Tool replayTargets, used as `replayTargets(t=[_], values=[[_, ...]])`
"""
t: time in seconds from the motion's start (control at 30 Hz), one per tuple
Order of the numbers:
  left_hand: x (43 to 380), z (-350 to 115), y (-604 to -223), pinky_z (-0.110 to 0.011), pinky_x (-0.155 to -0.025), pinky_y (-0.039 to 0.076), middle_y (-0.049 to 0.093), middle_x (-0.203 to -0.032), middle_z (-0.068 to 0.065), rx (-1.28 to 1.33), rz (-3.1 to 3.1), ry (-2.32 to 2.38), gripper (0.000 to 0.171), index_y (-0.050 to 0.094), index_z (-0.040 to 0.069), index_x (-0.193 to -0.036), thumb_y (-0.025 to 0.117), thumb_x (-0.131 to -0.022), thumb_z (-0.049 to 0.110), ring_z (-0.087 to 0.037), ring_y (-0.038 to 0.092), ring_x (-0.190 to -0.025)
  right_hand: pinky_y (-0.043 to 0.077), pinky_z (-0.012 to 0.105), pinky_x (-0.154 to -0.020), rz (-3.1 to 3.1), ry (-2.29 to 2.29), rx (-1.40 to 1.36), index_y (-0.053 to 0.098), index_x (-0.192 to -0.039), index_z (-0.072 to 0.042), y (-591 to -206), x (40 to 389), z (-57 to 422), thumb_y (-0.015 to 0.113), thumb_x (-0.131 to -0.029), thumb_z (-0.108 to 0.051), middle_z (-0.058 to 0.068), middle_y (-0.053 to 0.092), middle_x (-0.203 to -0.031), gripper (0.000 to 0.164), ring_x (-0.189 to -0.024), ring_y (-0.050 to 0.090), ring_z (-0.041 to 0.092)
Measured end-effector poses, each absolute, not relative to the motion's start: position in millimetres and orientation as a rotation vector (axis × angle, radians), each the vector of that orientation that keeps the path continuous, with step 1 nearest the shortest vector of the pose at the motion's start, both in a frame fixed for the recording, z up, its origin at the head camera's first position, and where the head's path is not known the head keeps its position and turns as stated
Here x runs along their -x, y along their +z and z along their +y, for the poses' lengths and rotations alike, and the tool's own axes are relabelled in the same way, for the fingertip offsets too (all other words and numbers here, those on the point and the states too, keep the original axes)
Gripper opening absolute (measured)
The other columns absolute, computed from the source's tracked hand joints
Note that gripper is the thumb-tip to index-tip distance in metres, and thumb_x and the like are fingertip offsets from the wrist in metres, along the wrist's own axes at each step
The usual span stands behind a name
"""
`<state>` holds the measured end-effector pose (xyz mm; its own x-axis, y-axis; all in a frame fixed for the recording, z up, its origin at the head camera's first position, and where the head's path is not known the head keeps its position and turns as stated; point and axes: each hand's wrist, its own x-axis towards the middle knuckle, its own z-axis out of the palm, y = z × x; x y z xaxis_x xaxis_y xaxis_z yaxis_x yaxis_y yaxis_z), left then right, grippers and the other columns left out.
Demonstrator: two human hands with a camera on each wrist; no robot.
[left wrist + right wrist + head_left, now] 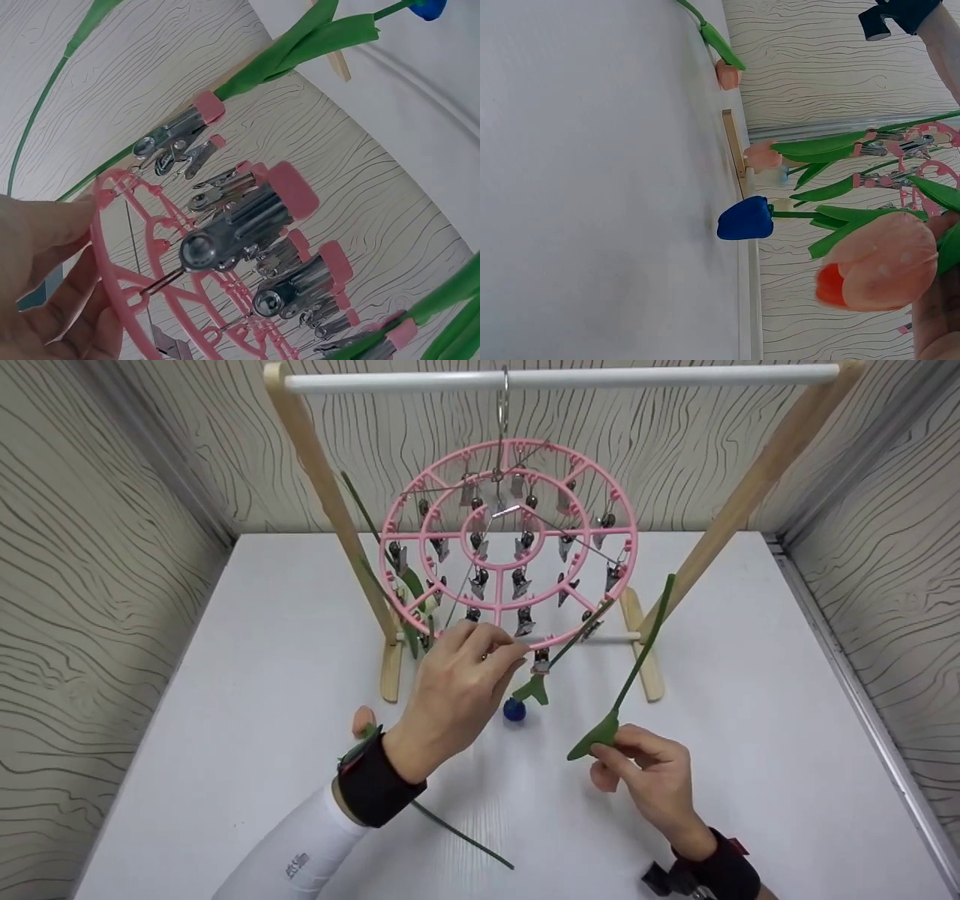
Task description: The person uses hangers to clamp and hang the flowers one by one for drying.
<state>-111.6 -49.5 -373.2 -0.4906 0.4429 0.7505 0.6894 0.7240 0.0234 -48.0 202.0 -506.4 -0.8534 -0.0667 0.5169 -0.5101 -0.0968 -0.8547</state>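
Observation:
My left hand (461, 686) grips the near rim of a pink round clip hanger (634, 536); in the left wrist view its thumb and fingers lie around the pink rim (112, 277). My right hand (652, 772) pinches an artificial tulip by its green leaf (600, 735), the stem (645, 649) pointing up. The head view hides this tulip's bloom; in the right wrist view it is a peach bloom (885, 262) hanging by the fingers. Between my hands, a blue tulip (514, 709) hangs upside down from a metal clip (541, 660) on the near rim.
The hanger hooks onto a white rod (637, 375) of a wooden stand (337, 510). Several metal clips dangle from its rings. More tulips hang at its left side, with leaves (412, 585) showing. Another peach tulip (364, 721) lies on the white table (225, 675), its stem passing under my left forearm.

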Motion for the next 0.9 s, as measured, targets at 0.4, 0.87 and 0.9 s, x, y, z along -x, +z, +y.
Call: replayTargets(t=[0.4, 0.87, 0.9], values=[[121, -59, -372, -0.023, -0.065, 0.046, 0.067, -0.08, 0.001, 0.864, -2.135, -0.294, 0.009, 0.074, 0.015, -0.092, 0.065, -0.092, 0.013, -0.016, 0.054, -0.075, 0.047, 0.025, -0.043, -1.896, 1.968, -0.595, 0.069, -0.094, 0.01, -507, 49, 200, 0.061, -0.077, 0.025, 0.008, 0.07, -0.076, 0.025, -0.051, 0.059, 0.016], [123, -103, -372, -0.025, -0.072, 0.051, 0.067, -0.084, -0.003, 0.848, -2.2, -0.408, 0.005, 0.072, 0.013, -0.09, 0.072, -0.086, 0.011, -0.019, 0.056, -0.082, 0.048, 0.025, -0.041, -1.866, 2.02, -0.656, 0.067, -0.096, 0.011, -509, 50, 199, 0.058, -0.077, 0.027, 0.015, 0.067, -0.07, 0.027, -0.05, 0.06, 0.017], [123, -106, -372, -0.025, -0.073, 0.053, 0.067, -0.085, -0.003, 0.847, -2.209, -0.418, 0.006, 0.072, 0.013, -0.09, 0.073, -0.085, 0.011, -0.019, 0.056, -0.082, 0.048, 0.025, -0.041, -1.87, 2.018, -0.654, 0.068, -0.096, 0.011, -509, 49, 198, 0.058, -0.077, 0.027, 0.014, 0.067, -0.071, 0.026, -0.05, 0.06, 0.017]])
